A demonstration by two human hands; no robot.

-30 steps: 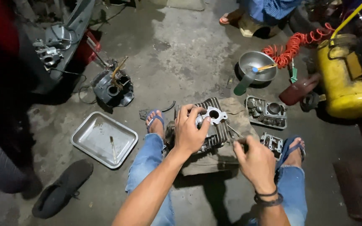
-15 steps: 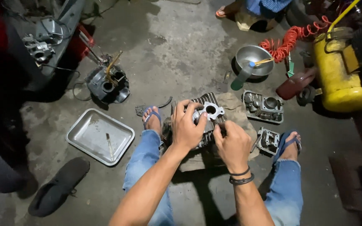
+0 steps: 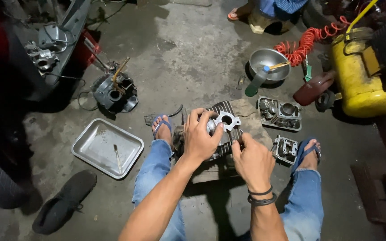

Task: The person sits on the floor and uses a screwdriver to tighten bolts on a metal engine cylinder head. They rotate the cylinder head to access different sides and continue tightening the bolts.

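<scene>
Gripping the finned engine cylinder head (image 3: 222, 129) from its near-left side, the left hand (image 3: 200, 139) has its fingers curled over the top edge, beside the pale round port flange (image 3: 225, 120). That head sits on a block draped with a grey rag (image 3: 252, 121), on the concrete floor (image 3: 193, 62) between the person's knees. The right hand (image 3: 252, 161) is closed around a slim tool whose tip meets the head just under the flange; the tool itself is too small to name. Two dark bands circle the right wrist.

To the right of the head lie two smaller engine castings, a larger one (image 3: 279, 112) farther off and a smaller one (image 3: 286, 150) just beside the right foot in its blue sandal (image 3: 308, 151). Beyond them stand a metal bowl (image 3: 269, 60) with a green-bodied bottle leaning in it, a coiled orange air hose (image 3: 307, 42) and a yellow compressor tank (image 3: 358, 80).

On the left, a shallow steel tray (image 3: 107, 147) holds one thin rod. A black shoe (image 3: 65, 201) lies near it, and an engine case (image 3: 115, 91) with sticks standing in it sits farther back.
</scene>
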